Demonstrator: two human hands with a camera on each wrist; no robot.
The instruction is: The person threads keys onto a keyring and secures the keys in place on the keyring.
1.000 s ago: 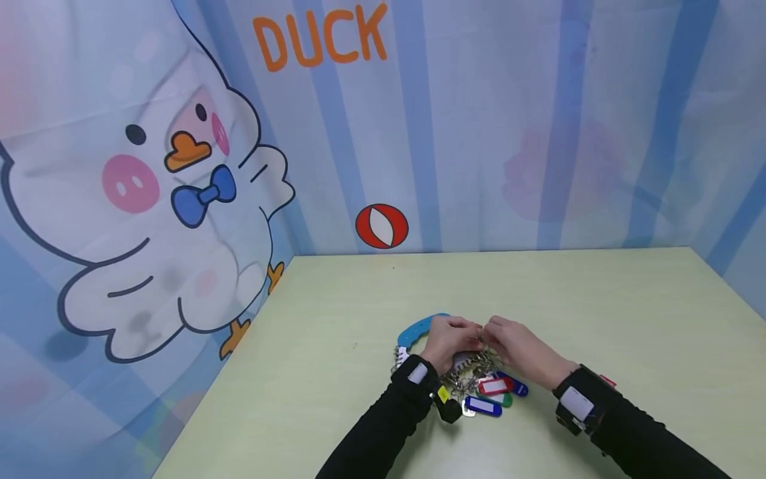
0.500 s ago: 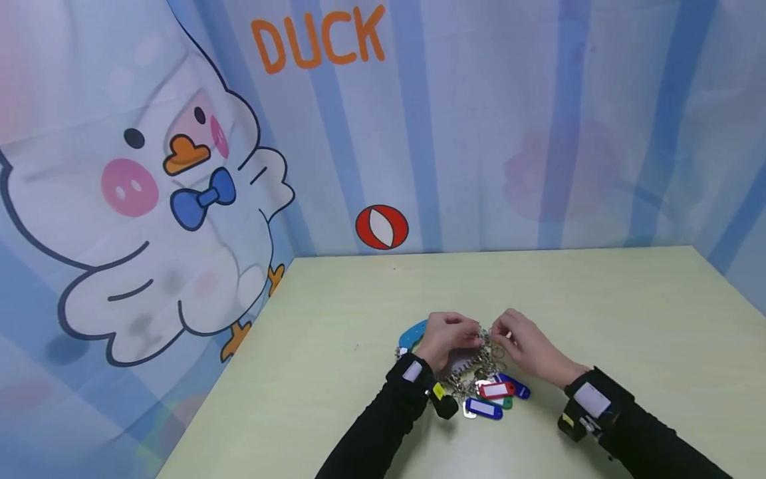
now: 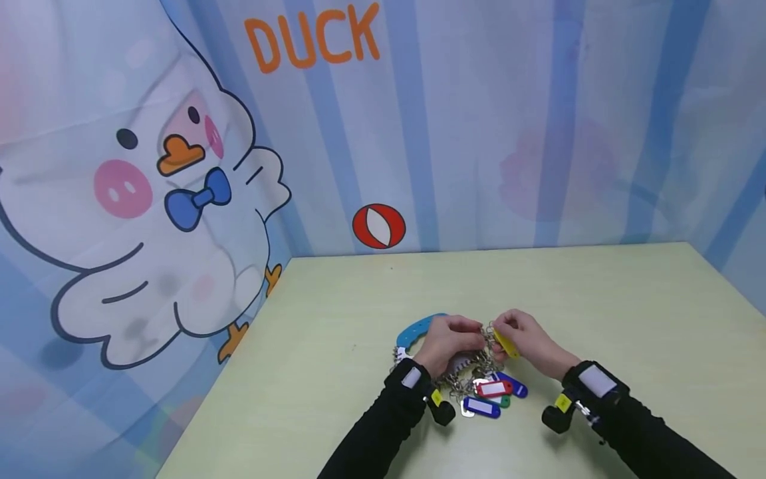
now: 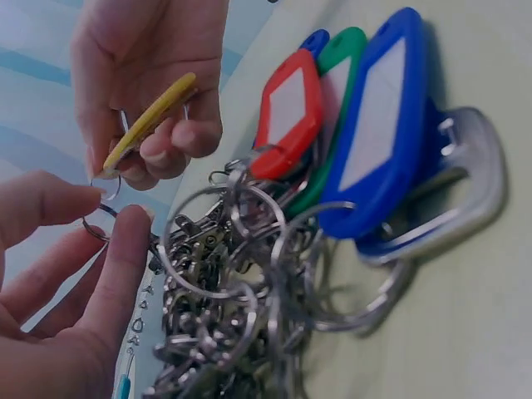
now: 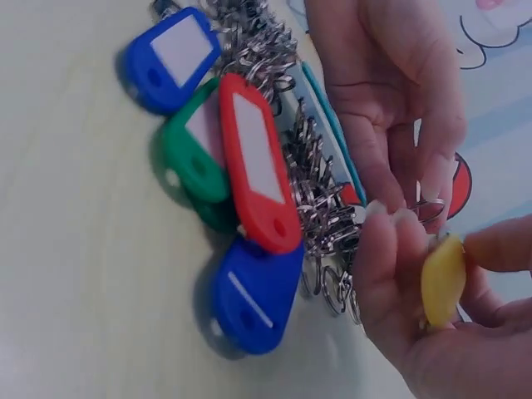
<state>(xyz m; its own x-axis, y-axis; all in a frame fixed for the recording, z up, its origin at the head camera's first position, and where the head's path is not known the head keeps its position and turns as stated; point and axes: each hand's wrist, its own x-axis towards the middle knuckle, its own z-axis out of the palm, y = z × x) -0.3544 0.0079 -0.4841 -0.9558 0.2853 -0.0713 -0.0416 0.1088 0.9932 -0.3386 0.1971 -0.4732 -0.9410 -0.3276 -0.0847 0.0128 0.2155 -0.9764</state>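
Observation:
In the head view my left hand holds a small metal ring at the top of a tangled bunch of metal rings and chain. My right hand pinches a yellow key tag just to the right of it. In the left wrist view the tag's upper ring meets the left fingertips. Hanging from the bunch onto the table are a red key tag, a green key tag and blue key tags. A silver metal link lies behind the nearest blue one.
A blue curved band arches on the table behind my left hand, joined to the metal bunch. The pale table runs back to a printed curtain with a duck and a red ball.
My right hand drew away to the right, then came back close to the left hand. The yellow key tag now shows in its fingers. My left hand stays by the bunch.

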